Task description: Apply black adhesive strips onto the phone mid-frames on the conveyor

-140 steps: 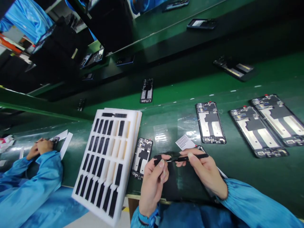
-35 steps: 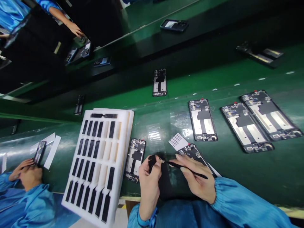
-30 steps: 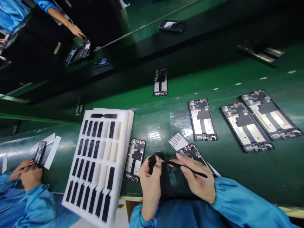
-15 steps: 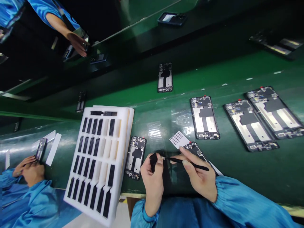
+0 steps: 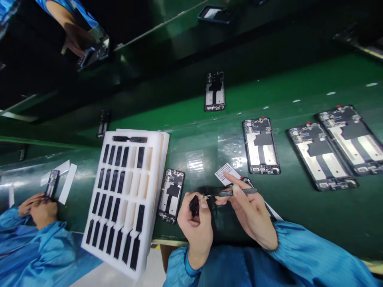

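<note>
My left hand (image 5: 197, 227) is closed around a small black flexible part (image 5: 194, 205), whose exact kind I cannot make out. Between thumb and fingers, my right hand (image 5: 249, 211) grips dark tweezers (image 5: 243, 191). Their tips meet the part at my left fingertips, where something small and pale shows. Under my right hand lies an opened phone (image 5: 247, 182), mostly covered, beside a white sheet of black dots (image 5: 226, 172). Another opened phone (image 5: 171, 195) rests just left of my left hand.
A white foam tray (image 5: 125, 201) with rows of black strips leans at the left, overhanging the table edge. Opened phones (image 5: 261, 145) lie to the right, with another (image 5: 214, 91) on the green strip behind. A co-worker's hands (image 5: 40, 209) hold a phone at far left.
My right hand has turned, so the tweezers lie flatter, their tips still at my left fingertips. The view has shifted slightly. The hand at the top left has moved over a device.
</note>
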`<action>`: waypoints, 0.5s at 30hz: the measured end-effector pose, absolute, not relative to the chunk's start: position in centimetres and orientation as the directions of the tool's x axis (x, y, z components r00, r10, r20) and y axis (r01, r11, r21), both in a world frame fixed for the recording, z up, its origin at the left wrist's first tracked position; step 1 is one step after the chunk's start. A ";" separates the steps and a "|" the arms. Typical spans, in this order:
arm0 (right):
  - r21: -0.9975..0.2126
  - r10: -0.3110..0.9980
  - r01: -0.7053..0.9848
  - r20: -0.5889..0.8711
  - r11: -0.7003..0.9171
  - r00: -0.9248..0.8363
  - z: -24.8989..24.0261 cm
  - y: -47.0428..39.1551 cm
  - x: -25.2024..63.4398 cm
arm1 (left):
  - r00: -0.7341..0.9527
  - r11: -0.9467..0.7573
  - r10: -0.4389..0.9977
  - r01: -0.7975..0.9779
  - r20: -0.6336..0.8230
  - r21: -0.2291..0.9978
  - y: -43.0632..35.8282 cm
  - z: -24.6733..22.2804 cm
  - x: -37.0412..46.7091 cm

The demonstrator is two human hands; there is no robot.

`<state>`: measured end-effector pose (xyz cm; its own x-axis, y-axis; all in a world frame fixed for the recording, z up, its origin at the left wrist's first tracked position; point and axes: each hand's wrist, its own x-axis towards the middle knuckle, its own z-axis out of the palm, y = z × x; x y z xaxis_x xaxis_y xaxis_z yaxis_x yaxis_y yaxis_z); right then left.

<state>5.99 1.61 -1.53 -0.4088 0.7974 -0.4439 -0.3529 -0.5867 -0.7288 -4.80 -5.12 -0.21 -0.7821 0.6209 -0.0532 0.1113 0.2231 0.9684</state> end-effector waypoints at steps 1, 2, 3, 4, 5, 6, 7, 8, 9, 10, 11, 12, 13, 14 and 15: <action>-0.682 0.777 -0.389 -0.461 -0.619 -0.429 -1.4 1.8 5.9 | -0.777 0.221 0.627 0.109 -0.055 0.969 -5.2 -0.1 -4.8; -0.638 0.756 -0.415 -0.477 -0.649 -0.448 -1.3 1.9 5.9 | -0.773 0.222 0.631 0.104 -0.061 0.970 -5.2 0.0 -4.8; -0.598 0.734 -0.432 -0.493 -0.675 -0.467 -1.2 2.1 5.9 | -0.769 0.223 0.636 0.096 -0.070 0.970 -5.2 0.1 -4.8; -0.565 0.713 -0.438 -0.509 -0.699 -0.483 -1.1 2.3 6.0 | -0.764 0.225 0.641 0.087 -0.080 0.971 -5.3 0.1 -4.8; -0.535 0.691 -0.439 -0.524 -0.722 -0.498 -1.0 2.4 6.0 | -0.758 0.227 0.646 0.079 -0.090 0.971 -5.3 0.2 -4.8; -0.507 0.670 -0.439 -0.537 -0.742 -0.513 -1.0 2.6 6.0 | -0.752 0.231 0.651 0.071 -0.100 0.970 -5.4 0.3 -4.9; -0.483 0.651 -0.437 -0.548 -0.759 -0.526 -0.9 2.7 6.1 | -0.747 0.234 0.656 0.064 -0.109 0.970 -5.5 0.3 -4.9; -0.466 0.636 -0.433 -0.556 -0.771 -0.534 -0.9 2.8 6.1 | -0.743 0.240 0.658 0.057 -0.119 0.969 -5.6 0.4 -4.9; -0.457 0.629 -0.431 -0.562 -0.778 -0.538 -0.9 2.9 6.1 | -0.741 0.244 0.659 0.048 -0.130 0.969 -5.7 0.4 -4.9; -0.454 0.625 -0.430 -0.566 -0.781 -0.537 -0.8 2.9 6.1 | -0.740 0.247 0.658 0.037 -0.139 0.968 -5.7 0.4 -4.9; -0.453 0.626 -0.432 -0.569 -0.780 -0.534 -0.8 2.9 6.1 | -0.739 0.248 0.656 0.023 -0.151 0.968 -5.8 0.4 -5.0; -0.453 0.627 -0.433 -0.572 -0.779 -0.530 -0.8 2.9 6.0 | -0.738 0.248 0.654 0.003 -0.165 0.969 -5.9 0.4 -5.0; -0.454 0.629 -0.436 -0.573 -0.777 -0.525 -0.8 2.9 6.0 | -0.733 0.249 0.655 -0.021 -0.184 0.968 -5.9 0.4 -5.0; -0.455 0.631 -0.437 -0.575 -0.776 -0.521 -0.8 2.9 6.0 | -0.727 0.249 0.655 -0.050 -0.206 0.967 -5.9 0.4 -5.0; -0.456 0.630 -0.436 -0.579 -0.776 -0.517 -0.9 2.9 6.0 | -0.719 0.252 0.655 -0.082 -0.232 0.964 -5.8 0.5 -5.0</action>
<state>6.05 2.92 -0.86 -0.5166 0.6304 -0.5794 -0.4359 -0.7761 -0.4557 -5.00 -5.82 0.54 -0.7195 0.6547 -0.2318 -0.0816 0.2516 0.9644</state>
